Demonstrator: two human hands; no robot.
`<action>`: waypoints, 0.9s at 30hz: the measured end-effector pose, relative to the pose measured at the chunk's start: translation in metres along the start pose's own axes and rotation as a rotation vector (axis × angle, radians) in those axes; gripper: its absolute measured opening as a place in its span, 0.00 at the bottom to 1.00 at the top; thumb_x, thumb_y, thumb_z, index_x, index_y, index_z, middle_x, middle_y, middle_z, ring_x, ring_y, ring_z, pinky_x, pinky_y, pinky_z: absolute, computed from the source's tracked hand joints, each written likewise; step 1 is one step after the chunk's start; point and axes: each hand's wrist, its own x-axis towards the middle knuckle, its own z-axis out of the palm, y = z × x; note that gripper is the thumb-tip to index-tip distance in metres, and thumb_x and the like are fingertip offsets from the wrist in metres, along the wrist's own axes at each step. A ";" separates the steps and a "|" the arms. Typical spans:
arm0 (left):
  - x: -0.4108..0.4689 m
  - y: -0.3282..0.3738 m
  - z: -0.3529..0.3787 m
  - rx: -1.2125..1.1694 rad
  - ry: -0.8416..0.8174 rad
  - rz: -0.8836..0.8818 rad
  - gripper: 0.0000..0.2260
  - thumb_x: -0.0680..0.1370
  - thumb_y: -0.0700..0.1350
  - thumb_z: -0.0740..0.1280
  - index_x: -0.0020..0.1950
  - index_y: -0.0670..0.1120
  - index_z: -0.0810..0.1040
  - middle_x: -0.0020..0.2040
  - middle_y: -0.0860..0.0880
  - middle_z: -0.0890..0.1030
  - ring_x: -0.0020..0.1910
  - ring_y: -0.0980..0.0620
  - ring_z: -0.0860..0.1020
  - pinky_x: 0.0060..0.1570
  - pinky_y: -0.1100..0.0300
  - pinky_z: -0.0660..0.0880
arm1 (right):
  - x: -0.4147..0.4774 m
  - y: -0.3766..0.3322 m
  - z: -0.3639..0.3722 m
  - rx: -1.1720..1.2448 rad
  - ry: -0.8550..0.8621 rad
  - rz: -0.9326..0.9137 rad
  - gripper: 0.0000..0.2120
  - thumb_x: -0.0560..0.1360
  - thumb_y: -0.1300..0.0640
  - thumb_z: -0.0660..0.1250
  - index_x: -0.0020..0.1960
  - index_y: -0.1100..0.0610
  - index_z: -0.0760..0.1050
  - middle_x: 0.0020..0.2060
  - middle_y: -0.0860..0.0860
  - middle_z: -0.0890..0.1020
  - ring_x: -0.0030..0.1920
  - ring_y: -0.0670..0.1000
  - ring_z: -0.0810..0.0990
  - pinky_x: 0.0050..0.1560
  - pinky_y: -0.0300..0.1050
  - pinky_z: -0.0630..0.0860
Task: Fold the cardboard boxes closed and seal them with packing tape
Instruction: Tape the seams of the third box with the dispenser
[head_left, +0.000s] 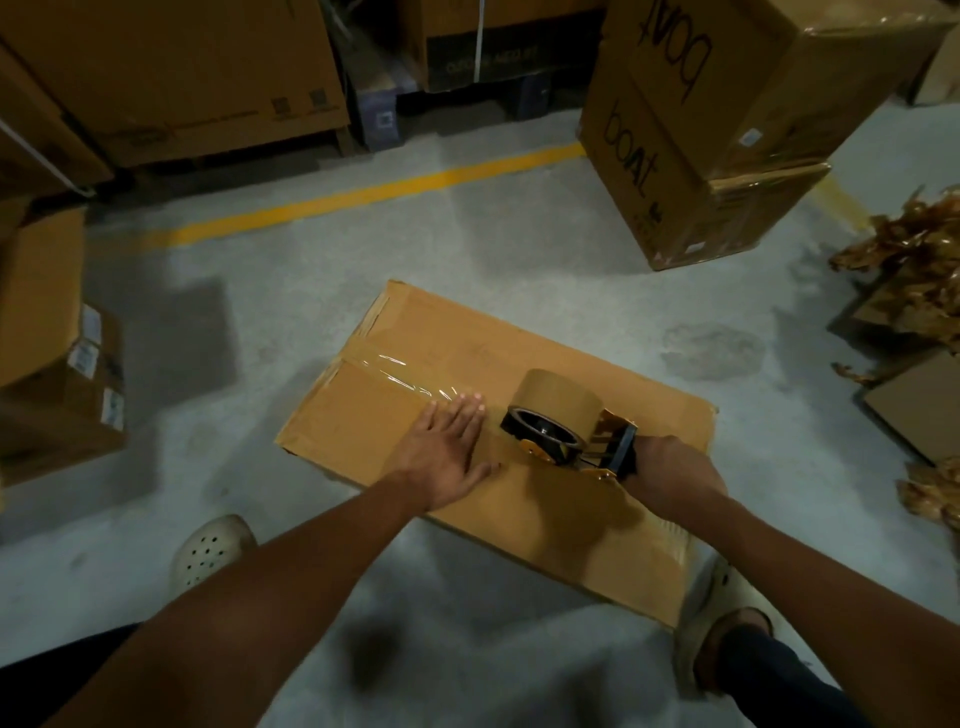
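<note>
A flat brown cardboard box (597, 384) lies closed on the grey floor in front of me. A strip of shiny clear tape (400, 371) runs along its centre seam from the far left end. My left hand (447, 447) presses flat on the seam, fingers straight. Just right of it sits a tape dispenser (561, 423) with a brown roll, resting on the box top. My right hand (670, 467) grips the dispenser's handle.
Two stacked printed boxes (691, 135) stand at the back right. More boxes (52, 332) sit at the left, and large cartons (171, 78) behind a yellow floor line (384, 189). Crumpled brown paper (914, 270) lies right. My feet (210, 548) flank the box.
</note>
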 end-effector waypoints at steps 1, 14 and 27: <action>-0.001 0.012 -0.001 -0.005 0.002 -0.064 0.42 0.78 0.71 0.37 0.81 0.42 0.44 0.81 0.43 0.42 0.80 0.45 0.41 0.76 0.40 0.47 | 0.000 0.000 0.000 0.002 0.006 0.001 0.08 0.77 0.48 0.65 0.51 0.52 0.75 0.39 0.50 0.76 0.37 0.52 0.75 0.36 0.43 0.73; -0.007 -0.024 0.003 0.028 0.031 -0.086 0.42 0.77 0.72 0.37 0.81 0.44 0.42 0.81 0.48 0.40 0.80 0.52 0.40 0.77 0.42 0.45 | 0.019 -0.032 -0.001 0.041 0.031 -0.035 0.10 0.76 0.48 0.65 0.53 0.53 0.77 0.43 0.51 0.81 0.40 0.53 0.79 0.36 0.44 0.75; -0.020 -0.120 -0.015 0.067 -0.080 -0.258 0.45 0.75 0.72 0.35 0.81 0.41 0.45 0.82 0.44 0.47 0.81 0.47 0.45 0.77 0.43 0.47 | 0.066 -0.151 -0.026 0.088 0.066 -0.179 0.12 0.77 0.49 0.62 0.56 0.54 0.77 0.50 0.54 0.82 0.49 0.58 0.82 0.47 0.48 0.78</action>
